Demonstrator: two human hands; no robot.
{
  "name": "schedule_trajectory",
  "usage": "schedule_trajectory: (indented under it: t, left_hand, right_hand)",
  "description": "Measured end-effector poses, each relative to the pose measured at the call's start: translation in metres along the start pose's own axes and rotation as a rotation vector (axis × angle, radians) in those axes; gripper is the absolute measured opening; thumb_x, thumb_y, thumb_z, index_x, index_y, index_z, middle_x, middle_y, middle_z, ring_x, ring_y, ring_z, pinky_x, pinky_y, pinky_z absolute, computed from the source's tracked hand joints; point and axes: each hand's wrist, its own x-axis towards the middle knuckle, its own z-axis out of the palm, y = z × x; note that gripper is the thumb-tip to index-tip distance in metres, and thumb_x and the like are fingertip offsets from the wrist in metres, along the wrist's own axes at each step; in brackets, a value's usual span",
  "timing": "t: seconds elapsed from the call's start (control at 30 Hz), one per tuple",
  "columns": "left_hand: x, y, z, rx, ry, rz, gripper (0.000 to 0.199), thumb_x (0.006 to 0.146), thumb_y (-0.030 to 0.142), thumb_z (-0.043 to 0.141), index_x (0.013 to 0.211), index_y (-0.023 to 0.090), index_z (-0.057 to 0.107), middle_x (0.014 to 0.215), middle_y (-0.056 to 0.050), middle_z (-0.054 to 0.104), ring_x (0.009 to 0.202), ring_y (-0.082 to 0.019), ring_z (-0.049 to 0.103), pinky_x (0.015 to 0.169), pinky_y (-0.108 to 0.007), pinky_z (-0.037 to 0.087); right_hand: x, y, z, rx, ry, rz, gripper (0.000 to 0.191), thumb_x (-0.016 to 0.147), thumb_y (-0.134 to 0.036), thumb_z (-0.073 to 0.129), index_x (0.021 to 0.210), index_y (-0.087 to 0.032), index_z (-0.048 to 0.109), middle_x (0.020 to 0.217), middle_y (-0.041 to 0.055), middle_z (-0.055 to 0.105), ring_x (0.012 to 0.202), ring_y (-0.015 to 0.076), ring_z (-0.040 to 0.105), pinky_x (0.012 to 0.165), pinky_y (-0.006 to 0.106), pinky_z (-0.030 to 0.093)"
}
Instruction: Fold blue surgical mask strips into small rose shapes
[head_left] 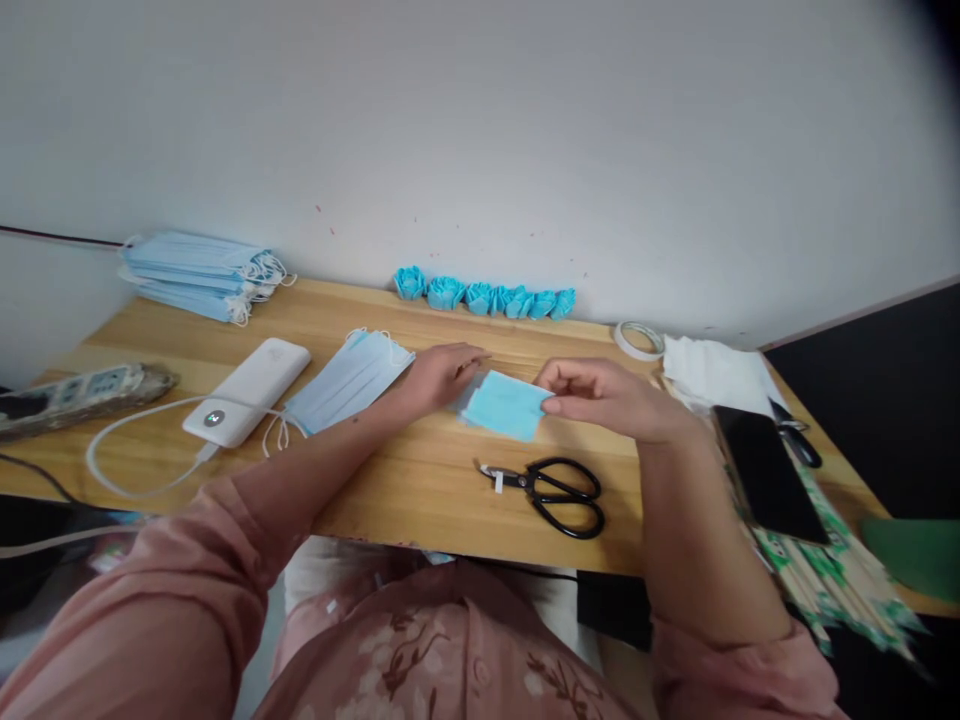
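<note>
A light-blue rectangle of thin, fabric-like sheet (506,405) is pinched at its right edge between the thumb and fingers of my right hand (592,395). Under its left side shows a paler, see-through layer. My left hand (442,378) is just to the left, its fingers stretched loosely apart near that pale layer; whether they touch it I cannot make out. Beside my left wrist lies a pleated blue face mask (349,380) with white ear loops. Black-handled scissors (544,492) rest nearer the table's front edge, a scrap of white at the blades.
Several blue folded flowers (480,297) line the wall. At back left is a mask stack (202,275); a white power bank (247,392) with cable and a power strip (82,395) are left. Right are a tape roll (638,341), white tissue (716,370), a phone (769,470) and wrapped sticks (832,570).
</note>
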Motion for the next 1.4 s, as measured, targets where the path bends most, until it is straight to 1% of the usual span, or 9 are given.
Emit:
schedule_trajectory:
  t: [0.07,0.2,0.4,0.63,0.8,0.93,1.1,1.23,1.4]
  left_hand:
    - [-0.002,0.000,0.002,0.048,-0.027,0.022,0.035,0.096,0.023,0.048,0.119,0.017,0.074,0.117,-0.011,0.077,0.106,-0.024,0.072,0.093,-0.038,0.056]
    - [-0.003,-0.003,0.002,0.229,-0.077,0.090,0.030,0.097,0.026,0.053,0.117,0.018,0.075,0.123,-0.012,0.074,0.117,-0.027,0.067,0.102,-0.044,0.052]
    - [-0.003,-0.004,0.004,0.206,-0.162,0.145,0.035,0.099,0.033,0.053,0.127,0.018,0.069,0.137,-0.012,0.068,0.127,-0.027,0.061,0.111,-0.045,0.046]
    - [-0.002,0.002,0.001,0.077,-0.219,0.215,0.027,0.100,0.032,0.052,0.109,0.019,0.074,0.114,-0.008,0.077,0.107,-0.023,0.068,0.097,-0.038,0.051]
    - [-0.002,0.004,0.001,-0.005,-0.248,0.275,0.029,0.101,0.033,0.050,0.096,0.019,0.075,0.102,-0.008,0.079,0.099,-0.022,0.069,0.094,-0.037,0.049]
    - [-0.004,0.004,0.002,-0.057,-0.242,0.251,0.033,0.102,0.035,0.048,0.090,0.021,0.076,0.094,-0.007,0.079,0.092,-0.020,0.070,0.091,-0.034,0.049]
    - [-0.007,0.004,0.001,-0.078,-0.160,0.114,0.030,0.100,0.039,0.051,0.101,0.025,0.078,0.099,-0.005,0.079,0.091,-0.020,0.072,0.082,-0.030,0.050]
    - [-0.008,0.004,0.000,-0.064,-0.154,0.068,0.031,0.100,0.037,0.051,0.114,0.025,0.077,0.109,-0.005,0.079,0.096,-0.020,0.073,0.083,-0.029,0.051]
    - [-0.007,0.003,0.002,-0.006,-0.165,0.079,0.032,0.100,0.035,0.051,0.117,0.023,0.076,0.108,-0.006,0.080,0.096,-0.021,0.073,0.083,-0.030,0.052]
  right_hand:
    - [-0.001,0.014,0.004,0.029,0.023,0.046,0.033,0.081,-0.053,0.065,0.083,-0.021,0.063,0.077,0.0026,0.068,0.068,0.0161,0.059,0.064,0.028,0.044]
    - [0.001,0.049,0.014,-0.311,0.412,0.225,0.020,0.079,-0.042,0.065,0.077,-0.023,0.061,0.071,0.0017,0.066,0.065,0.0173,0.055,0.063,0.030,0.040]
    - [-0.036,0.076,0.034,-0.102,0.457,0.261,0.024,0.084,-0.047,0.063,0.081,-0.023,0.062,0.075,-0.0005,0.064,0.069,0.0164,0.056,0.066,0.029,0.042]
    - [-0.074,0.084,0.078,0.258,0.707,0.365,0.031,0.082,-0.052,0.072,0.085,-0.023,0.064,0.082,0.0003,0.067,0.078,0.0175,0.060,0.074,0.030,0.047]
    - [-0.074,0.080,0.104,0.426,0.934,0.382,0.037,0.071,-0.057,0.081,0.081,-0.025,0.065,0.081,0.0026,0.070,0.079,0.0212,0.063,0.076,0.034,0.051]
    - [-0.063,0.068,0.115,0.433,0.981,0.384,0.035,0.071,-0.059,0.080,0.078,-0.028,0.065,0.077,0.0038,0.070,0.078,0.0245,0.063,0.075,0.039,0.053]
    - [-0.052,0.058,0.115,0.449,0.884,0.371,0.036,0.071,-0.060,0.079,0.076,-0.027,0.066,0.075,0.0035,0.070,0.074,0.0238,0.063,0.075,0.040,0.055]
    - [-0.036,0.059,0.097,0.497,0.874,0.349,0.034,0.071,-0.055,0.081,0.078,-0.026,0.067,0.074,0.0014,0.070,0.073,0.0208,0.064,0.077,0.036,0.055]
    - [0.025,0.061,0.064,0.504,0.904,0.179,0.033,0.069,-0.051,0.080,0.077,-0.023,0.064,0.075,0.0010,0.071,0.071,0.0165,0.064,0.079,0.033,0.054]
